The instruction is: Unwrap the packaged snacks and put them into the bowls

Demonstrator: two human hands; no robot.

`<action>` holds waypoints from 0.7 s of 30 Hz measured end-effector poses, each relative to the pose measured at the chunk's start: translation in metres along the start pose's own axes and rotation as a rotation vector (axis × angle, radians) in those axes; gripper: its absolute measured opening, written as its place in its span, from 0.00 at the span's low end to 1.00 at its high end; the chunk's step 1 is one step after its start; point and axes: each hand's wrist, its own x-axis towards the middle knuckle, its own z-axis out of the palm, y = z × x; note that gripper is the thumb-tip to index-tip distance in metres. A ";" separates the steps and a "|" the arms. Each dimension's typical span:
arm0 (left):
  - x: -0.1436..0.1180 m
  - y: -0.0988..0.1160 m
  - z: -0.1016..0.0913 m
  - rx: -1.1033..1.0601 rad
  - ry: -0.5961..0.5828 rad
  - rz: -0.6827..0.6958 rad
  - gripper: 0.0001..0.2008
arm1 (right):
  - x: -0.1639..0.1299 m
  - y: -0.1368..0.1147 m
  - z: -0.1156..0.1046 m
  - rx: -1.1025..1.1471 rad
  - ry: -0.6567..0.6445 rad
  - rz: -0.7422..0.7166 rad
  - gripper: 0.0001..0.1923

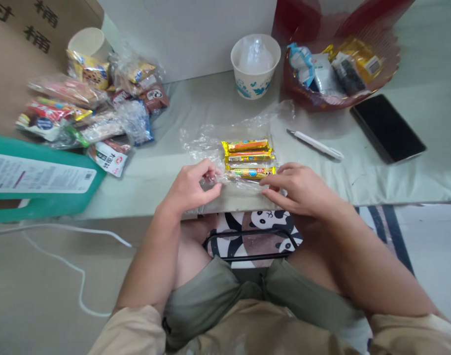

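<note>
A clear plastic bag (243,127) lies spread on the cloth-covered table in front of me. Several yellow-wrapped snack sticks (251,172) rest on it or in it, roughly parallel; which of the two I cannot tell. My left hand (191,185) is at the bag's left edge, its fingers bent and the thumb apart from them. On the other side, my right hand (302,187) has its fingers spread, with the fingertips at the right end of the nearest stick and the film there. Neither hand visibly grips anything.
A white pen (316,144) and a black phone (388,128) lie to the right. Behind stand a paper cup (255,84) with plastic inside and a reddish bowl (321,101) of packets. At left are piled snack packets (110,125), a cardboard box (21,54) and a green carton (40,207).
</note>
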 end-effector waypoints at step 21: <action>0.042 -0.028 0.048 -0.115 0.251 -0.101 0.21 | 0.069 -0.002 0.024 -0.118 0.007 0.158 0.43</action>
